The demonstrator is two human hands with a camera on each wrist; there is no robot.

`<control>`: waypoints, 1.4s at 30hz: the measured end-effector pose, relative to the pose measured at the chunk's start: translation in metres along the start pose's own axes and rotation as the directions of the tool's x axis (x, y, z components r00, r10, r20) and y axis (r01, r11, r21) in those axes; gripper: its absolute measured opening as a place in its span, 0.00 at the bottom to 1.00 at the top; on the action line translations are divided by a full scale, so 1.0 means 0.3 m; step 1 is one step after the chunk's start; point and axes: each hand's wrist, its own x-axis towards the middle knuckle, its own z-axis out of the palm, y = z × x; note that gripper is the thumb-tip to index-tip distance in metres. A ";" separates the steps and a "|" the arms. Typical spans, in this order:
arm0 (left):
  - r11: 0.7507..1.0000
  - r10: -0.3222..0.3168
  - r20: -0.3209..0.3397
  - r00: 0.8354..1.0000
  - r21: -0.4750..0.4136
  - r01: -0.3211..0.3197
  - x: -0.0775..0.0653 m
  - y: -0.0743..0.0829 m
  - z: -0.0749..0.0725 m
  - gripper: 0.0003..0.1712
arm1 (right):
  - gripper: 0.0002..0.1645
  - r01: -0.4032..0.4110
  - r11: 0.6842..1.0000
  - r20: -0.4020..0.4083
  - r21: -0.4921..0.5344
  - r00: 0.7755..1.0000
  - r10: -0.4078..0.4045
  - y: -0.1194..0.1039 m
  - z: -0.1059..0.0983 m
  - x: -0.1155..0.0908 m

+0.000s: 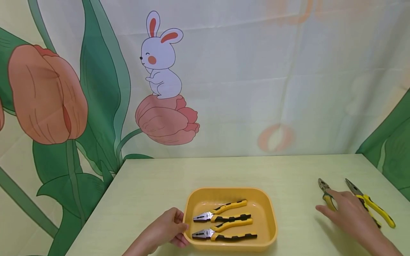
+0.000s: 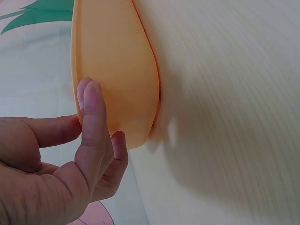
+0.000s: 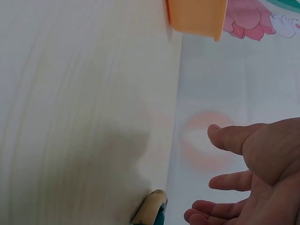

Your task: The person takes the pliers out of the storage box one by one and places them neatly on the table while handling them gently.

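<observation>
My left hand (image 1: pixel 164 227) pinches the left rim of a yellow plastic tray (image 1: pixel 264 222), thumb at the rim, fingers against the outer wall (image 2: pixel 124 61). Inside lie two combination pliers, one (image 1: pixel 207 216) behind the other (image 1: pixel 205 233), heads to the left, with yellow and black handles. On the right of the table, my right hand (image 1: pixel 352 217) hovers with fingers extended over a worn pair of pliers (image 1: pixel 323 185), partly hiding its handles. Close by on its right lie long-nose pliers (image 1: pixel 354 188) with yellow and black handles, partly covered by the hand.
The pale wooden table (image 1: pixel 298 177) ends at the back against a hanging cloth (image 1: pixel 224 89) printed with a rabbit and tulips. A stretch of tabletop separates the tray from the pliers at the right. One handle end (image 3: pixel 151 206) shows below the right hand.
</observation>
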 end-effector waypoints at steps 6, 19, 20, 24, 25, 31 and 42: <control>1.000 0.013 0.003 1.000 -0.007 -0.013 0.000 -0.007 0.000 0.11 | 0.42 0.051 0.998 -0.015 0.027 0.999 -0.051 -0.060 -0.001 -0.006; 1.000 -0.005 -0.007 1.000 0.002 0.005 0.003 -0.003 0.002 0.10 | 0.42 0.090 0.994 -0.027 0.058 0.996 -0.088 -0.155 0.011 -0.037; 1.000 -0.007 -0.008 1.000 0.002 0.007 0.003 -0.003 0.003 0.10 | 0.42 0.102 0.993 -0.036 0.060 0.994 -0.100 -0.163 0.012 -0.043; 1.000 -0.007 -0.013 1.000 0.005 0.007 0.003 -0.001 0.004 0.10 | 0.41 0.144 0.988 -0.076 0.058 0.987 -0.139 -0.195 0.013 -0.063; 1.000 -0.007 -0.014 1.000 0.005 0.007 0.003 -0.001 0.005 0.10 | 0.41 0.151 0.987 -0.084 0.057 0.986 -0.146 -0.202 0.012 -0.066; 1.000 -0.023 -0.023 0.999 0.012 0.023 0.004 0.002 0.007 0.10 | 0.40 0.168 0.983 -0.095 0.074 0.982 -0.161 -0.242 0.009 -0.080; 1.000 -0.013 -0.017 1.000 0.006 0.013 -0.001 0.004 0.006 0.11 | 0.39 0.226 0.972 -0.103 0.069 0.970 -0.219 -0.297 0.005 -0.090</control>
